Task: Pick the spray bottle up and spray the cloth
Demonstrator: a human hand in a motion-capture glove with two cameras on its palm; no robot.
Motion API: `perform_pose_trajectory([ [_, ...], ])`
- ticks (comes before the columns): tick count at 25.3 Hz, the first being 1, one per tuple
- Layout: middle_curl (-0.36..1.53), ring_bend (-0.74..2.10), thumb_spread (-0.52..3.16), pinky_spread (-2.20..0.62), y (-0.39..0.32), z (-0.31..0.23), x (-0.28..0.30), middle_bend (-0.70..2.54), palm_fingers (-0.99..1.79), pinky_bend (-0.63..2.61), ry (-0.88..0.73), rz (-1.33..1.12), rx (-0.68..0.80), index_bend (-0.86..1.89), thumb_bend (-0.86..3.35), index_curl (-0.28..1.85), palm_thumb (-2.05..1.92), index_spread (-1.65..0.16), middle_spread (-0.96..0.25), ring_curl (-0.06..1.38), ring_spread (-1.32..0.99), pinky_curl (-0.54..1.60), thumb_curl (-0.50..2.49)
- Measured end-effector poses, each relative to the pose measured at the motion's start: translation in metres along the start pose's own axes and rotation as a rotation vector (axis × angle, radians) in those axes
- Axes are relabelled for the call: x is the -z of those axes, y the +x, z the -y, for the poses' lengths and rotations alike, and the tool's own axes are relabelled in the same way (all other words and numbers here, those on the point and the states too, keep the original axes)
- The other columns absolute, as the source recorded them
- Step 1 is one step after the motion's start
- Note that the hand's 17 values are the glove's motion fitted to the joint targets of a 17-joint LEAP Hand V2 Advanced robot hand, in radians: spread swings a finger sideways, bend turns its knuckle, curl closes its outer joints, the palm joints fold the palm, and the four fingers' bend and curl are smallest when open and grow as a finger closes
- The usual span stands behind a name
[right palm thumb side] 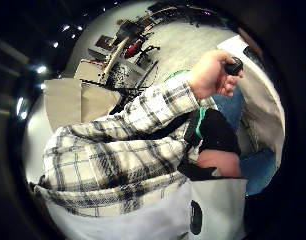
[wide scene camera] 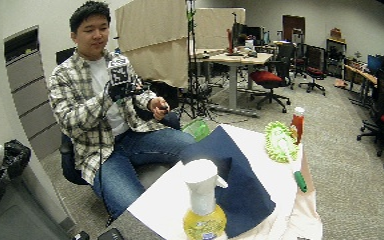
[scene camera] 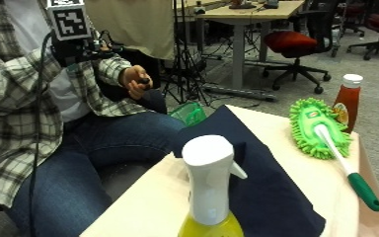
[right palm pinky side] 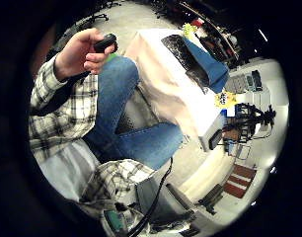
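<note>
The spray bottle stands upright on the table at the near edge, at about 6 o'clock in the outside view. It has a white spray head, its nozzle toward 3 o'clock, and yellow liquid in the body. No hand touches it.

The cloth, dark blue, lies flat on the table just behind the bottle, reaching from the bottle's right side toward 12 o'clock and hanging a little over the table's far left edge. In the little finger side palm view the cloth shows on the pale table top, well apart from the person.

The right hand, gloved in black, is raised at chest height at about 10 o'clock from the bottle, well apart from both bottle and cloth. I cannot tell how its fingers stand: the gear on the glove hides them.

The bare left hand is just beside the right one and pinches a small black device; the thumb side palm view shows the same hand curled round it.

At 2 o'clock from the bottle a green duster lies on the table, its white and green handle pointing to the near right edge. A red sauce bottle with a white cap stands upright just behind the duster.
</note>
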State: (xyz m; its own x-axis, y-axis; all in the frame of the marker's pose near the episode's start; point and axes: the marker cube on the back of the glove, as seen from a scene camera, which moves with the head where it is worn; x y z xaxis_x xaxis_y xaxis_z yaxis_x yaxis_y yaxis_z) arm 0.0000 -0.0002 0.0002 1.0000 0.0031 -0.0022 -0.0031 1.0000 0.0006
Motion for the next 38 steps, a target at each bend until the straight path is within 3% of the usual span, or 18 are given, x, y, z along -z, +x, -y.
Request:
perform_pose_trajectory([
  [8,0.13,0.26,0.77,0.17,-0.001,0.001,0.001,0.23,0.24,0.24,0.005,0.015,-0.014,0.19,0.37,0.16,0.55,-0.20,-0.01,0.10,0.11,0.13,0.19],
  [18,0.19,0.26,1.04,0.20,0.011,0.002,-0.004,0.22,0.21,0.22,0.007,-0.014,-0.039,0.18,0.34,0.22,0.56,-0.24,-0.01,0.15,0.14,0.18,0.28],
  [27,0.23,0.27,1.14,0.21,0.101,0.005,-0.004,0.20,0.21,0.21,0.096,0.083,-0.307,0.17,0.28,0.25,0.56,-0.25,-0.01,0.17,0.15,0.22,0.33],
  [38,0.28,0.36,1.17,0.22,0.278,0.007,0.017,0.24,0.33,0.23,0.407,0.239,-0.717,0.13,0.21,0.25,0.58,-0.23,0.01,0.22,0.12,0.26,0.37],
])
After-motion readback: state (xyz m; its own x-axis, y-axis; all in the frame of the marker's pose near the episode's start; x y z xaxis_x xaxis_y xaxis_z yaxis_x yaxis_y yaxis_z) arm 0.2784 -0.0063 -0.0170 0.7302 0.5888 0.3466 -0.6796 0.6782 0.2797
